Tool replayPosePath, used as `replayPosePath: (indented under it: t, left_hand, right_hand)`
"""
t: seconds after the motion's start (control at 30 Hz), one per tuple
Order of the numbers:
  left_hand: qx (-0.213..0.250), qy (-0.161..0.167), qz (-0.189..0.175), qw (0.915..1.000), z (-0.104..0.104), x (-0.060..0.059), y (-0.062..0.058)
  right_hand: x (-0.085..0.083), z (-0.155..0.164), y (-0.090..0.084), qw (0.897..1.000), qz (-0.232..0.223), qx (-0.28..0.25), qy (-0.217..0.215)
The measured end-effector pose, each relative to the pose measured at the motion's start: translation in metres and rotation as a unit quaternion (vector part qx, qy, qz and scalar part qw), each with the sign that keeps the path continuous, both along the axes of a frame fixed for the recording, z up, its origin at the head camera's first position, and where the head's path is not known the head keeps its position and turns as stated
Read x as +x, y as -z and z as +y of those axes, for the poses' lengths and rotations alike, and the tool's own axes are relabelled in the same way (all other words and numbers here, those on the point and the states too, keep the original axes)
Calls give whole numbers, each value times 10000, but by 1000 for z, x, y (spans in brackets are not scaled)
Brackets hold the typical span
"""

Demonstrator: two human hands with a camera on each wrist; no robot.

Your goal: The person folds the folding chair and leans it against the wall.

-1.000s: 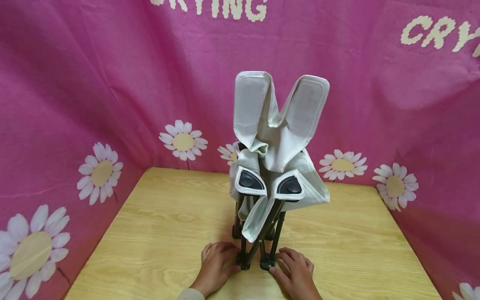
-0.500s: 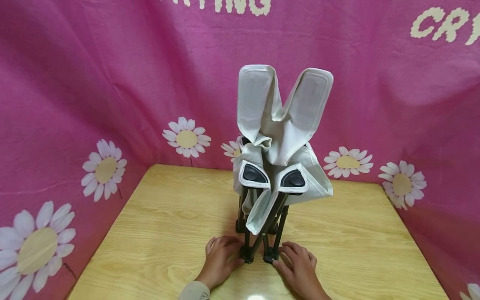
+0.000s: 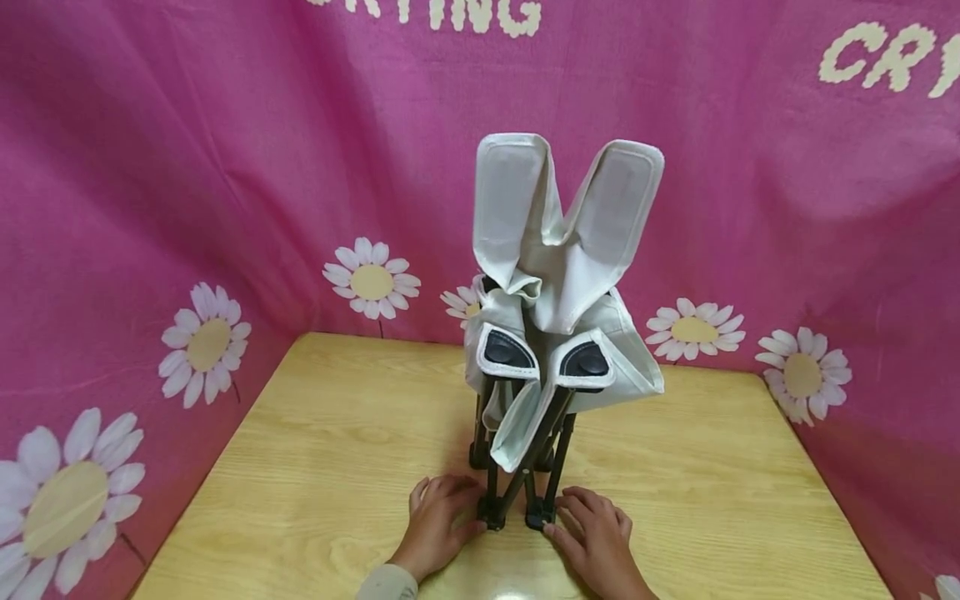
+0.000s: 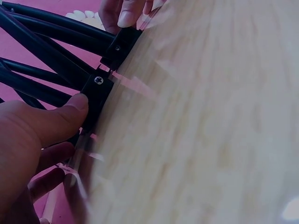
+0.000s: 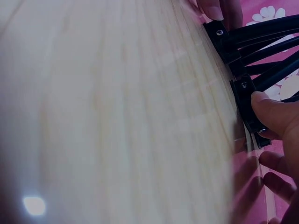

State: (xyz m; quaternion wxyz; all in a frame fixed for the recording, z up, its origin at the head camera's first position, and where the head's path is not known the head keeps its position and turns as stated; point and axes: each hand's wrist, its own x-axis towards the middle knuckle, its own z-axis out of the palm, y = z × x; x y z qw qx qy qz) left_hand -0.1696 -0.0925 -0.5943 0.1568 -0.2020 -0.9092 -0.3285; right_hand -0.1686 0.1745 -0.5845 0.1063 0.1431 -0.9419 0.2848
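Note:
A folded camp stool (image 3: 577,292) with off-white fabric and black tubular legs stands upright on the wooden table. Two fabric flaps stick up at its top, and black corner caps (image 3: 583,360) face me. Low at its near left foot (image 3: 492,514), my left hand (image 3: 438,529) pinches the black plastic, thumb (image 4: 72,114) on the front side and fingers behind. My right hand (image 3: 600,537) grips the near right foot (image 3: 539,514) the same way, with its thumb (image 5: 271,109) against the bracket. Both feet sit close together.
The light wooden table (image 3: 337,417) extends on both sides of the stool. A pink curtain (image 3: 300,167) printed with daisies and letters surrounds it at the back and sides. Two more stool feet stand farther back.
The head view has shifted slightly, so the stool and hands appear a little higher and farther right than a second ago. Both hands keep their hold on the feet.

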Motion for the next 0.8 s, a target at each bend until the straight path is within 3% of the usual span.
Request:
replayPosePath:
  t: [0.27, 0.5, 0.63, 0.8]
  left_hand:
    - [122, 42, 165, 9998, 2, 1, -4]
    - [148, 48, -131, 9998, 1, 2, -4]
    - [209, 70, -171, 9996, 1, 0, -3]
    - [266, 11, 39, 9996, 2, -4, -1]
  right_hand:
    - [1, 2, -2, 9999, -101, 11, 8]
    - [2, 1, -1, 9999, -110, -100, 8]
    - [1, 1, 2, 9999, 127, -117, 1]
    - [-3, 0, 3, 9985, 528, -160, -59]
